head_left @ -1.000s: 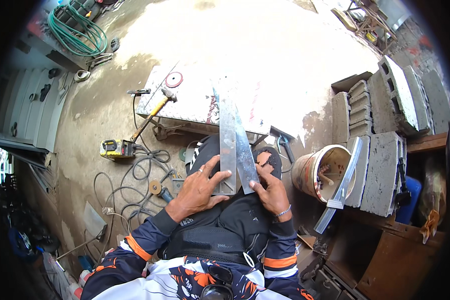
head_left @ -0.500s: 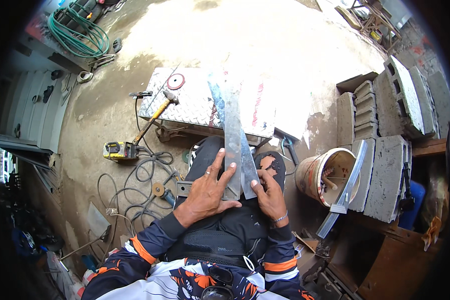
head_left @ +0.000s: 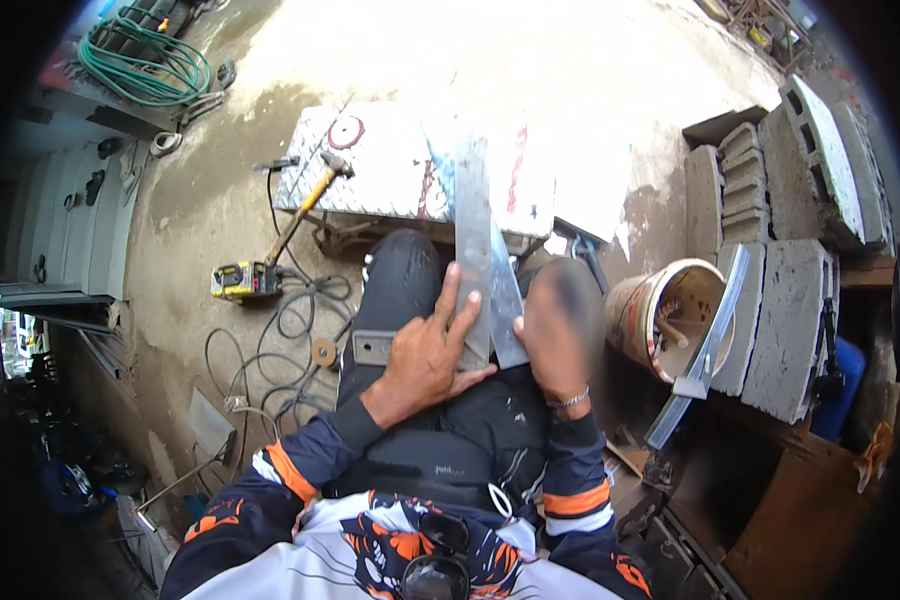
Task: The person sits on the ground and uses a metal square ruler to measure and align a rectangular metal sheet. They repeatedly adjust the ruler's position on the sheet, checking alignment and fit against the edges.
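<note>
A long flat metal strip [head_left: 473,215] lies over my lap and reaches out across a chequered metal plate [head_left: 390,170] in front of me. A second, shorter metal piece [head_left: 508,300] lies beside it on my knees. My left hand [head_left: 428,355] presses flat on the near end of the strip, fingers spread. My right hand [head_left: 560,330] is blurred and sits at the right edge of the metal pieces; whether it grips them is unclear.
A hammer [head_left: 305,205] leans against the plate's left edge, with a round disc [head_left: 347,131] on the plate. A yellow tool [head_left: 240,281] and coiled cables [head_left: 300,310] lie at left. A bucket [head_left: 660,320] and concrete blocks [head_left: 770,250] stand at right. A green hose [head_left: 145,65] lies far left.
The view has shifted so the plate sits nearer. My left hand has slid onto the strip's near end. My right hand has moved and is now blurred.
</note>
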### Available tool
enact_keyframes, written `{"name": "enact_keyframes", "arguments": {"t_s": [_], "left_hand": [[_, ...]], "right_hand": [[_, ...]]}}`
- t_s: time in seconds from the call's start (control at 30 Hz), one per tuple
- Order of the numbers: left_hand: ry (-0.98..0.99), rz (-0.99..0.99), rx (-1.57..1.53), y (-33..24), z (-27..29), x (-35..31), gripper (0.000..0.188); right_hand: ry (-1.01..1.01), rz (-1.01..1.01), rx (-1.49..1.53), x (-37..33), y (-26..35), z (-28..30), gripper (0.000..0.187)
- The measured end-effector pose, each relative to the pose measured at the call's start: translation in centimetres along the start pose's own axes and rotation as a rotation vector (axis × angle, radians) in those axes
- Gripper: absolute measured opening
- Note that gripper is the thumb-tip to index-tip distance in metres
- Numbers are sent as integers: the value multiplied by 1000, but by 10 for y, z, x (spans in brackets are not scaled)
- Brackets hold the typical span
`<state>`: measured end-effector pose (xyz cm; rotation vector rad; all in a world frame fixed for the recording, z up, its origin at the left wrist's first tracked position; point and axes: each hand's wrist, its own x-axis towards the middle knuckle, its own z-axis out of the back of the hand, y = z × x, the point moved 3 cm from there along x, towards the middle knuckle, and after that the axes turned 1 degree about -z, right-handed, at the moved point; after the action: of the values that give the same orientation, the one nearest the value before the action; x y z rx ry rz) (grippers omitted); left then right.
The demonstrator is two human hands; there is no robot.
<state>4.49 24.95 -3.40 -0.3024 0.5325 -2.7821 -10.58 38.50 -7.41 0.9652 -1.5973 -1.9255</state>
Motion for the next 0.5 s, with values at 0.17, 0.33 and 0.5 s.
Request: {"name": "enact_keyframes", "arguments": {"t_s": [0.17, 0.33, 0.5], "left_hand": [[-1, -29, -18, -2, -9, 6, 105], [34, -67, -10, -10, -15, 2, 113], [81, -111, -20, -10, -14, -3, 112]], "right_hand": [[75, -129, 297, 3, -20, 2, 19], [38, -58, 173, 6, -25, 5, 21], [41, -45, 169, 7, -18, 8, 24]]}}
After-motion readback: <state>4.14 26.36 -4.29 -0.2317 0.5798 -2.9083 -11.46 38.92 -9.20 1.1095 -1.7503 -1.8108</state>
